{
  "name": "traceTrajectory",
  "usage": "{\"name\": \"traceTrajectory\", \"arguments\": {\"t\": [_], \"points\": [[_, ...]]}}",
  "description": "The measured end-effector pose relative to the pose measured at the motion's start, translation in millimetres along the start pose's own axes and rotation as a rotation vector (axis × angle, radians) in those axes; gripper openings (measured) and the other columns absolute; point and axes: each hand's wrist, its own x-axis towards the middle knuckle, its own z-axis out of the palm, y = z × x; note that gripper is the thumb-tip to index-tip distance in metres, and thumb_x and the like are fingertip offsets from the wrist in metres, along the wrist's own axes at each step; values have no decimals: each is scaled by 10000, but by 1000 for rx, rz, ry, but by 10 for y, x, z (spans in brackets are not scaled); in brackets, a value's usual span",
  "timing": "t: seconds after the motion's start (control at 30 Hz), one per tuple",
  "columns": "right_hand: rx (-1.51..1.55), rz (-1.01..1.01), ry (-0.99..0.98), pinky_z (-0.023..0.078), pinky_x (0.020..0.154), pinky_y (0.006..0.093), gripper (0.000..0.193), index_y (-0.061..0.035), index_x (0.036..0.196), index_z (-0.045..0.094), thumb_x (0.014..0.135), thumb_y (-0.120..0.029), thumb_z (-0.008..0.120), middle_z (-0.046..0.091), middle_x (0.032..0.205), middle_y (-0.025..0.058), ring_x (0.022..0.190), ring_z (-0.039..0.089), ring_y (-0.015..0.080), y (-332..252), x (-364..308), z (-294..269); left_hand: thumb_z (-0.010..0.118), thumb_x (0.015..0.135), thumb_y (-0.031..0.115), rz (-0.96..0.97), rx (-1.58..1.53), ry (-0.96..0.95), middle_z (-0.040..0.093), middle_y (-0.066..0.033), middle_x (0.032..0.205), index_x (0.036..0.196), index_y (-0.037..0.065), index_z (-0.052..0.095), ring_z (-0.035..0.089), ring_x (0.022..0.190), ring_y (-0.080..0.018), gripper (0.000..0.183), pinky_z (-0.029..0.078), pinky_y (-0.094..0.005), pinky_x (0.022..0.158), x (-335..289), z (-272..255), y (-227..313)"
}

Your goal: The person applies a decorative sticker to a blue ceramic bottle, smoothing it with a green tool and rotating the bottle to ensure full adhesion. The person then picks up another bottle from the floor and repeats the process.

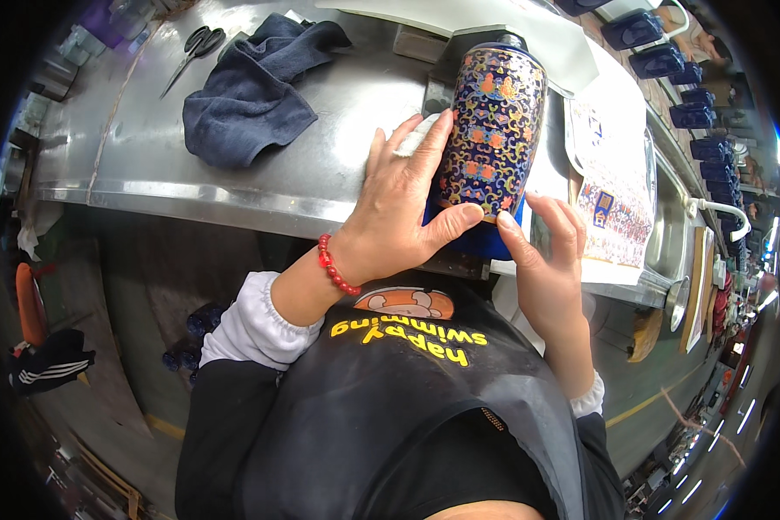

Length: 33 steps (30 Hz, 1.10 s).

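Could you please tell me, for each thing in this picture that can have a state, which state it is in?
Patterned vase: neck end at the far side
Left hand: fingers spread, touching the patterned vase
Right hand: loosely curved, thumb at the near end
Dark blue cloth: crumpled, on the metal table
Scissors: lying down, blades apparently closed
Printed sheet: printed side up
Red bracelet: worn

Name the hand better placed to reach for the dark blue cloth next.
Probably the left hand: it lies on the left side of the patterned vase, nearer the dark blue cloth; the right hand is at the vase's lower right, farther off.
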Motion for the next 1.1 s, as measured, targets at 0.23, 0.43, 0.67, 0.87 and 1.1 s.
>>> {"name": "traceTrajectory", "arguments": {"t": [0.23, 0.43, 0.67, 0.87, 1.1], "points": [[631, 376, 252, 544, 918, 394, 412, 67, 1331, 572, 925, 58, 638, 631, 1267, 253, 1086, 660, 335, 7, -61, 11, 630, 930, 582, -6, -46, -6, 496, -296, 1450, 1557, -84, 244, 330, 1428, -499, 993, 129, -676, 1166, 20, 1, -15], [296, 9, 289, 457, 779, 433, 488, -22, 1184, 634, 729, 46, 798, 671, 997, 133, 820, 607, 303, 34, -89, 136, 625, 941, 566, -23, -99, -51, 456, -302, 1479, 1542, -118, 247, 325, 1452, -455, 986, 97, -591, 1202, 36, -30, 4], [395, -33, 378, 439, 722, 379, 389, -52, 1050, 702, 676, 8, 793, 683, 937, 84, 767, 551, 249, 84, 8, 62, 563, 944, 653, 29, 19, -76, 458, -318, 1459, 1535, -131, 244, 319, 1446, -464, 1032, 85, -604, 1200, -6, -98, 21], [1088, 503, 283, 503, 762, 285, 204, 32, 1127, 621, 969, -89, 665, 677, 982, 116, 832, 619, 162, -7, -40, 105, 484, 1008, 600, 338, 460, 110, 480, -208, 1487, 1417, 82, 599, 307, 1461, -419, 669, 27, -646, 1217, -415, 11, 188], [1065, 761, 150, 506, 770, 274, 232, 27, 1128, 623, 967, -129, 683, 686, 945, 89, 847, 624, 136, -13, -41, 208, 537, 1010, 530, 275, 367, 117, 493, -277, 1476, 1526, -16, 408, 273, 1479, -488, 762, 11, -643, 1212, -659, 133, 5]]}}
